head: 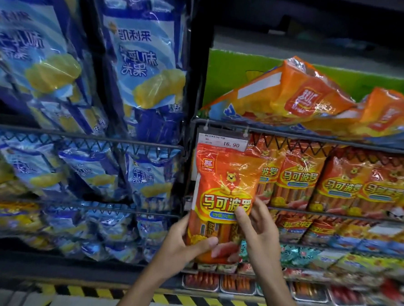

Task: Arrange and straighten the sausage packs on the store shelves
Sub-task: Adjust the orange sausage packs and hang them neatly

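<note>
Both hands hold one tall orange-and-yellow plastic sausage pack with a cartoon bear on its front (pixel 224 196), upright in front of the left end of the black wire shelf (pixel 315 138) on which the other packs stand. The left hand (pixel 181 243) grips the pack's lower left corner, its thumb lying across the front and the other fingers curled behind out of sight. The right hand (pixel 260 229) pinches the right edge a little higher, thumb on the printed label and the fingers (pixel 260 205) wrapped round the side. The pack's long axis runs near vertical, top tipped slightly to the left, so it lies up and away from both palms, its top edge just overlapping the white price tag reading 16.90 (pixel 221 142). The row of matching orange sausage packs standing upright behind the wire rail (pixel 324 181) sits just to the right and farther back, so the gap the pack would most likely go into seems to be at that row's left end, nearer the right hand. I judge the coming move turns on keeping the pack upright and parallel to that row while pushing it back over the rail. Above, several loose orange sausage packs (pixel 306 100) lie tilted and heaped, not yet straightened.
</note>
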